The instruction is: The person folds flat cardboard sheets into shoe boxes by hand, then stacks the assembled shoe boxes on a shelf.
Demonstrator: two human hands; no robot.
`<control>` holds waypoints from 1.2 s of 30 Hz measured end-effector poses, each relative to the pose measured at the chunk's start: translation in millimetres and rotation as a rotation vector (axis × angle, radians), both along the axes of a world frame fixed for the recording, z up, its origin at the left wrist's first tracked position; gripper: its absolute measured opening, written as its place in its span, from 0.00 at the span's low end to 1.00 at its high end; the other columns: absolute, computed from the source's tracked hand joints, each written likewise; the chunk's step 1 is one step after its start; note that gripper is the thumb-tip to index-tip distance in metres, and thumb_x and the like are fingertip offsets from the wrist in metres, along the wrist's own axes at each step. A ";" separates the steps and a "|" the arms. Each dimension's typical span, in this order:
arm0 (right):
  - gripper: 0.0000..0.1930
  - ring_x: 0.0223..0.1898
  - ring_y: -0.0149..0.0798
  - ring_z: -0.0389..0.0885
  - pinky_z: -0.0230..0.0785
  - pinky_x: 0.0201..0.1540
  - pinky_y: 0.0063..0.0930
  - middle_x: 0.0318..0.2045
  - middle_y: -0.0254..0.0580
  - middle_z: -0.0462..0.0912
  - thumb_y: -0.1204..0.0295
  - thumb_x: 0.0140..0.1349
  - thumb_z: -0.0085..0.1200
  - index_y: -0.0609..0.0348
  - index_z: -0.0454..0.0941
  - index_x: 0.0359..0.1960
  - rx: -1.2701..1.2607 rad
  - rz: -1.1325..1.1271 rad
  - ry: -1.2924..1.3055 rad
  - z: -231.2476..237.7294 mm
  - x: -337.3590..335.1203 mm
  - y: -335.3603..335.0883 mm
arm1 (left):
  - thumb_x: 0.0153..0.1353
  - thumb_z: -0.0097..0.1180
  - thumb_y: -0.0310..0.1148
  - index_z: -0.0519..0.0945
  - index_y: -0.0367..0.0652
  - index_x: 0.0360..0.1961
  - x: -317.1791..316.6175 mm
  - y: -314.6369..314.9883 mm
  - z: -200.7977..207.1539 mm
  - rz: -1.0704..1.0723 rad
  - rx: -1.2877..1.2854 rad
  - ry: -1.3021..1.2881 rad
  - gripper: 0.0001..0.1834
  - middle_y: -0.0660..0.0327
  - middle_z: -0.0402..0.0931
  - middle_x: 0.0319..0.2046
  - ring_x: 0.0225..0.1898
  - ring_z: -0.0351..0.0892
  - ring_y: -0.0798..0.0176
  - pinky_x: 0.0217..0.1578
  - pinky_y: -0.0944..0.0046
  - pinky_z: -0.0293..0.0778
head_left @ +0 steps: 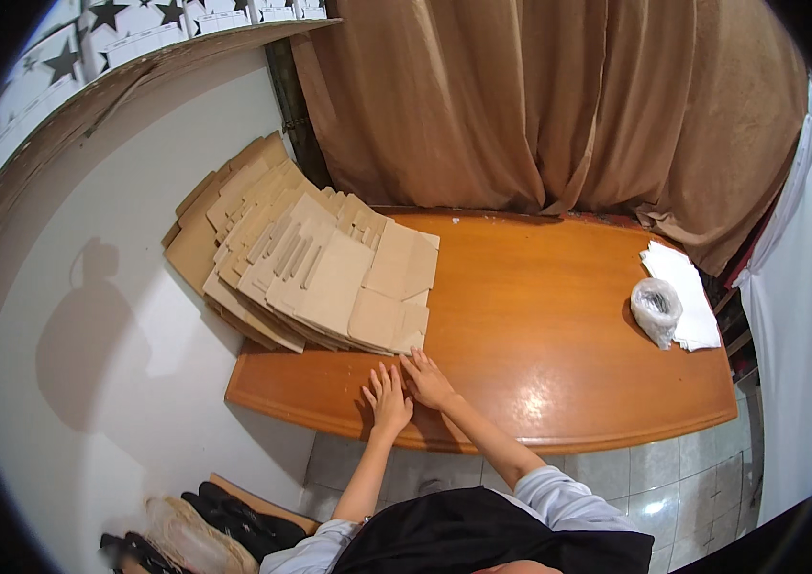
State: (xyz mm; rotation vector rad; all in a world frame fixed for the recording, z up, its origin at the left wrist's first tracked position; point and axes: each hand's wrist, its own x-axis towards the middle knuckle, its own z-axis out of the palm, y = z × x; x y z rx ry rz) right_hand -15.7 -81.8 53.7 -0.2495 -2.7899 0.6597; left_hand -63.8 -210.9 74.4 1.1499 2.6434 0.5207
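Observation:
A fanned stack of flat brown cardboard box blanks (315, 263) leans from the wall onto the left end of an orange wooden table (559, 325). My left hand (388, 398) lies flat on the tabletop near the front edge, fingers spread, holding nothing. My right hand (427, 379) rests flat beside it, touching it, its fingertips just short of the nearest blank's lower corner. Both forearms come up from the lower edge over the table's front rim.
A clear plastic bag bundle (656, 308) sits on a pile of white sheets (685, 287) at the table's right end. Brown curtains (540, 105) hang behind. White wall on the left, a shelf of star-printed boxes (109, 33) above, dark bags (224, 517) on the tiled floor.

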 end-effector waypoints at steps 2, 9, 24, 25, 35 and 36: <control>0.35 0.65 0.60 0.48 0.45 0.65 0.43 0.62 0.68 0.51 0.70 0.54 0.52 0.61 0.51 0.63 0.004 -0.023 0.016 0.0 -38.2 15.7 | 0.52 0.57 0.35 0.44 0.38 0.66 -28.0 9.3 -10.9 0.021 0.057 0.010 0.45 0.45 0.32 0.67 0.68 0.28 0.39 0.61 0.34 0.33; 0.37 0.64 0.57 0.53 0.50 0.64 0.39 0.61 0.67 0.54 0.55 0.58 0.51 0.60 0.51 0.63 0.075 -0.182 -0.141 -17.5 -79.9 36.1 | 0.57 0.52 0.42 0.45 0.36 0.65 -50.5 11.8 -56.8 0.036 0.014 -0.171 0.42 0.41 0.31 0.66 0.68 0.29 0.40 0.61 0.36 0.32; 0.24 0.54 0.57 0.69 0.70 0.48 0.44 0.56 0.63 0.64 0.57 0.62 0.43 0.50 0.62 0.59 0.069 -0.145 -0.177 -15.5 -46.3 60.7 | 0.55 0.55 0.37 0.42 0.38 0.66 -38.0 12.3 -56.6 0.160 0.200 -0.190 0.45 0.45 0.34 0.67 0.68 0.33 0.41 0.62 0.39 0.29; 0.23 0.54 0.57 0.69 0.70 0.48 0.44 0.56 0.61 0.64 0.58 0.63 0.42 0.50 0.63 0.59 0.076 -0.149 -0.184 -18.6 -39.7 63.1 | 0.55 0.55 0.37 0.42 0.38 0.66 -30.3 16.5 -51.3 0.164 0.190 -0.199 0.45 0.45 0.34 0.67 0.68 0.33 0.41 0.62 0.39 0.29; 0.21 0.56 0.53 0.67 0.68 0.50 0.43 0.55 0.56 0.67 0.58 0.64 0.41 0.50 0.66 0.57 0.024 -0.347 -0.114 -19.4 88.8 141.8 | 0.57 0.50 0.34 0.51 0.40 0.65 66.1 133.3 -20.1 -0.137 0.163 0.012 0.36 0.45 0.38 0.67 0.67 0.33 0.39 0.59 0.32 0.31; 0.22 0.55 0.54 0.69 0.69 0.49 0.42 0.54 0.59 0.69 0.58 0.63 0.42 0.52 0.66 0.57 0.056 -0.353 -0.072 -22.0 105.0 151.6 | 0.59 0.48 0.35 0.54 0.41 0.64 77.0 145.0 -23.3 -0.202 0.143 -0.029 0.33 0.46 0.41 0.67 0.67 0.35 0.39 0.59 0.31 0.31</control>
